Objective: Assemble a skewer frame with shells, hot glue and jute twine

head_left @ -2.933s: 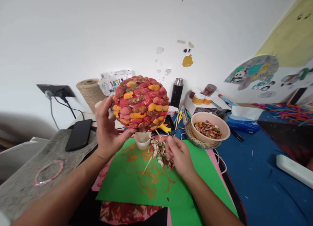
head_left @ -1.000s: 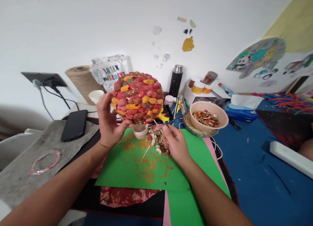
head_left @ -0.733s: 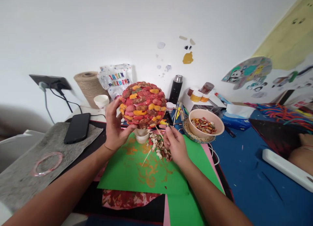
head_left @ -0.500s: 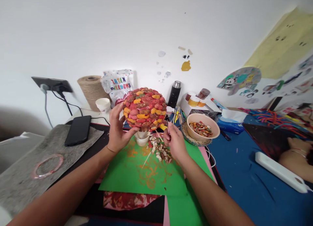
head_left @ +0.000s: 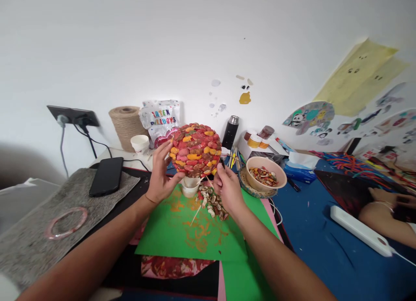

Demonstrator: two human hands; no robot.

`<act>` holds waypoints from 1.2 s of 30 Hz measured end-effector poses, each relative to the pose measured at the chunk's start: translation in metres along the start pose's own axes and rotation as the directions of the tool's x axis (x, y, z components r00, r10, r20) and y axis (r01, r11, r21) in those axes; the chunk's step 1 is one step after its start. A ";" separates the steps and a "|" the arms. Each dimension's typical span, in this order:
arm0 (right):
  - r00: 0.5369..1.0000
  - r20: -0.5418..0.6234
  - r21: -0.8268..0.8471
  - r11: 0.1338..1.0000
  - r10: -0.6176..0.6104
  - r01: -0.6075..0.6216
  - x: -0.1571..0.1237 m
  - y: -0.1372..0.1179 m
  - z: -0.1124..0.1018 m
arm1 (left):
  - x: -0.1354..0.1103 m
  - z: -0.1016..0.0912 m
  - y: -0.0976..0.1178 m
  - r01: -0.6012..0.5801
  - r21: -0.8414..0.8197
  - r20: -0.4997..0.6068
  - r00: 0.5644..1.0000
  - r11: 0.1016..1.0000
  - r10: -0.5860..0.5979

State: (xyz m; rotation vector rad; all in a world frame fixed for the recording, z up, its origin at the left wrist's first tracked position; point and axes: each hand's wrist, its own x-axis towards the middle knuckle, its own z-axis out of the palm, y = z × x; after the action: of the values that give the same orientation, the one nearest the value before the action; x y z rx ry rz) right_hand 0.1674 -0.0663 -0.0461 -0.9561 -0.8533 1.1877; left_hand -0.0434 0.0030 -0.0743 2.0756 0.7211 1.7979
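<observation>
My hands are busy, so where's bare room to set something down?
Mostly the blue table between the green paper and white bar, barring scraps and a black strip. A smaller patch: the grey cloth between phone and pink ring. Below the ball, cup and shells crowd the paper.

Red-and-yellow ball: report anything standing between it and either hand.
Nothing visible separates the left hand from the ball it grips. A small yellow piece shows between the ball and the right hand.

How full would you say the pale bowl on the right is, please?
Partly full: coloured shells lie low in the bowl, and its bare inner wall shows above them.
</observation>
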 end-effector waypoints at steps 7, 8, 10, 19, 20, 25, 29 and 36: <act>1.000 -0.022 0.004 1.000 -0.011 0.011 -0.004 0.000 0.000 | 0.003 0.001 0.004 0.010 -0.096 -0.026 1.000 0.995 -0.012; 1.000 -0.026 0.004 1.000 -0.017 0.017 -0.004 0.000 -0.001 | 0.003 0.001 0.004 0.013 -0.104 -0.027 1.000 0.994 -0.016; 0.999 -0.033 0.001 1.000 -0.024 0.024 -0.005 0.001 -0.002 | 0.003 0.002 0.004 0.016 -0.121 -0.018 1.000 0.993 -0.018; 0.999 -0.047 -0.003 1.000 0.005 -0.005 -0.015 0.000 0.001 | 0.000 0.002 -0.003 -0.019 -0.087 0.004 1.000 0.996 0.019; 0.999 -0.046 -0.001 1.000 0.008 -0.008 -0.016 -0.001 0.001 | 0.000 0.001 -0.003 -0.021 -0.087 -0.001 1.000 0.996 0.021; 0.999 -0.049 0.007 1.000 0.001 -0.001 -0.018 0.000 0.002 | -0.001 0.002 -0.003 -0.020 -0.104 -0.008 1.000 0.994 0.020; 0.998 -0.060 0.014 1.000 -0.005 0.006 -0.019 0.002 0.001 | -0.003 0.002 -0.004 -0.029 -0.090 -0.012 1.000 0.996 0.028; 0.998 -0.063 0.031 0.999 0.013 -0.011 -0.024 0.000 0.003 | -0.004 0.003 -0.005 -0.056 -0.066 0.000 0.998 0.996 0.056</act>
State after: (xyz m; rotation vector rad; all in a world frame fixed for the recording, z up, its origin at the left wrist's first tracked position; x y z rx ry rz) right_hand 0.1603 -0.0891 -0.0458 -0.9699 -0.7775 1.1717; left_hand -0.0421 0.0057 -0.0807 2.0743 0.6003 1.8236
